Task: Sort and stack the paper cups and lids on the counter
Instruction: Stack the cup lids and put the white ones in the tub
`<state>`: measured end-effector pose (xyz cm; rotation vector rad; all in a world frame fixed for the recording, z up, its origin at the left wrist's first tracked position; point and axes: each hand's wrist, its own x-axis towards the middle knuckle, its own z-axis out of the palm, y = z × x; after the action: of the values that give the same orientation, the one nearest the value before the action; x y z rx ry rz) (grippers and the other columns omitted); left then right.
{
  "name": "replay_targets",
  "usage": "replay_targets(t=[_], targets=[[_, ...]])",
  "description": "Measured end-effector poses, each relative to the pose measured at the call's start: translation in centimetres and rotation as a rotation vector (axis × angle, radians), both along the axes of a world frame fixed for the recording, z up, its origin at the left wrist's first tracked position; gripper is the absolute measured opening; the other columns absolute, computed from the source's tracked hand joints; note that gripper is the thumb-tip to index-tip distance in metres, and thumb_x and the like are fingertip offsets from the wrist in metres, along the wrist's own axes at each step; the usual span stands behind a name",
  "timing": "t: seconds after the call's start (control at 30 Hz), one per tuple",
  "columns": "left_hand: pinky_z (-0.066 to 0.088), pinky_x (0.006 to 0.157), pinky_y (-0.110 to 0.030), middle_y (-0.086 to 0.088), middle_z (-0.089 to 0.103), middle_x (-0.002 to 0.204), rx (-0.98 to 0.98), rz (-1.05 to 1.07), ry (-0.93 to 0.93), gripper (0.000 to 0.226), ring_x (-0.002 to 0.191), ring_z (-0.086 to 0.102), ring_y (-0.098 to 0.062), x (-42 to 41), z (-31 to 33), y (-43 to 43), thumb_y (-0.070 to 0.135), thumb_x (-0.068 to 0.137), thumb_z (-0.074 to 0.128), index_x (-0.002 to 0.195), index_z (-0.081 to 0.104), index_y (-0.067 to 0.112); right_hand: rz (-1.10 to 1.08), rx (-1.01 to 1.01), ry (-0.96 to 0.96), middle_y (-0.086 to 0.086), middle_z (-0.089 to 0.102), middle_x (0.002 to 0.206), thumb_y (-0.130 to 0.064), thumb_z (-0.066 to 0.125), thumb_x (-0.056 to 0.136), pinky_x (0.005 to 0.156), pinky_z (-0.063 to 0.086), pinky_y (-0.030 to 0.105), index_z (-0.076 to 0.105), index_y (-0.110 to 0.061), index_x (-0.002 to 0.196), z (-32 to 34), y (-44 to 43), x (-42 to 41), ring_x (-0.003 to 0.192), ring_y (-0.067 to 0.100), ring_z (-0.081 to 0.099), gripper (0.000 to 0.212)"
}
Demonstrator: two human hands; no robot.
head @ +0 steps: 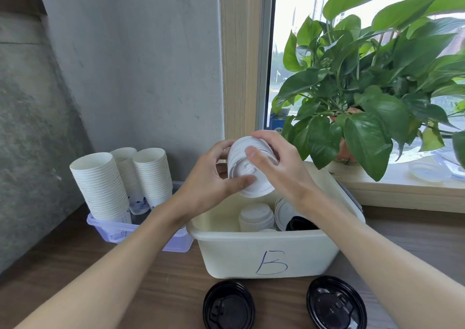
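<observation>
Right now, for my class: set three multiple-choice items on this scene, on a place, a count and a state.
1. Paper cup stacks stand: A in the clear tub; B on the windowsill; C under the plant.
2. Black lids on the counter: A one; B two; C four.
3. Stack of white lids: A lying flat; B held; C binned.
1A, tub holds them; 2B, two before the cream bin; 3B, left hand and right hand grip it.
</observation>
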<state>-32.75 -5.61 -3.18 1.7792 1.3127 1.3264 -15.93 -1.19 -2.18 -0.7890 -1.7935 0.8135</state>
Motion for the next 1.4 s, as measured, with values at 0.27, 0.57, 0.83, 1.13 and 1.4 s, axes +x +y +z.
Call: replay_targets(t=[0.27,0.57,0.83,1.13,1.4], targets=[[0.058,0.090,-0.029,0.004,0.072,0.113,0.040,-0.046,0.011,0.062,0.105,0.070,-0.017,-0.1,-0.3,-0.1,0.014,0.078,0.085,0.133,0.059,0.024,-0.068,0.033,-0.014,-0.004,0.063,0.114,-0.064,0.059,0.068,0.097,0.048,0.038,0.061,-0.027,0.116,-0.5,-0.2,-0.4,0.109,0.010,0.058,0.061],[0.058,0.087,-0.027,-0.002,0.073,0.112,0.044,-0.073,0.030,0.053,0.102,0.071,-0.019,-0.4,-0.5,0.2,0.009,0.082,0.083,0.130,0.064,0.022,-0.058,0.095,0.070,-0.011,0.064,0.092,-0.059,0.062,0.072,0.078,0.048,0.022,0.066,-0.017,0.102,-0.8,0.0,-0.6,0.089,0.007,0.061,0.052],[0.048,0.106,-0.043,0.016,0.070,0.123,-0.038,-0.047,0.381,0.061,0.118,0.063,-0.005,-2.7,1.6,0.3,0.044,0.080,0.076,0.137,0.057,0.032,0.137,-0.035,-0.306,-0.011,0.064,0.112,-0.050,0.069,0.082,0.086,0.049,0.024,0.055,-0.030,0.123,0.2,1.7,0.4,0.102,0.007,0.061,0.048],[0.031,0.098,0.001,0.022,0.048,0.149,-0.159,0.032,0.578,0.073,0.125,0.041,0.015,-6.7,1.0,0.1,0.070,0.081,0.064,0.145,0.050,0.037,0.277,-0.573,-0.398,0.009,0.064,0.120,-0.045,0.057,0.093,0.089,0.056,0.043,0.055,-0.019,0.125,-2.2,3.0,-0.7,0.106,0.025,0.065,0.041],[0.027,0.089,0.006,0.054,0.032,0.129,-0.198,-0.052,0.672,0.067,0.115,0.031,0.035,-7.3,-0.2,-0.4,0.052,0.078,0.081,0.136,0.047,0.055,0.161,-0.501,-0.490,0.009,0.064,0.107,-0.057,0.062,0.084,0.085,0.053,0.040,0.054,-0.021,0.100,-4.3,4.0,-3.0,0.096,0.019,0.061,0.040]])
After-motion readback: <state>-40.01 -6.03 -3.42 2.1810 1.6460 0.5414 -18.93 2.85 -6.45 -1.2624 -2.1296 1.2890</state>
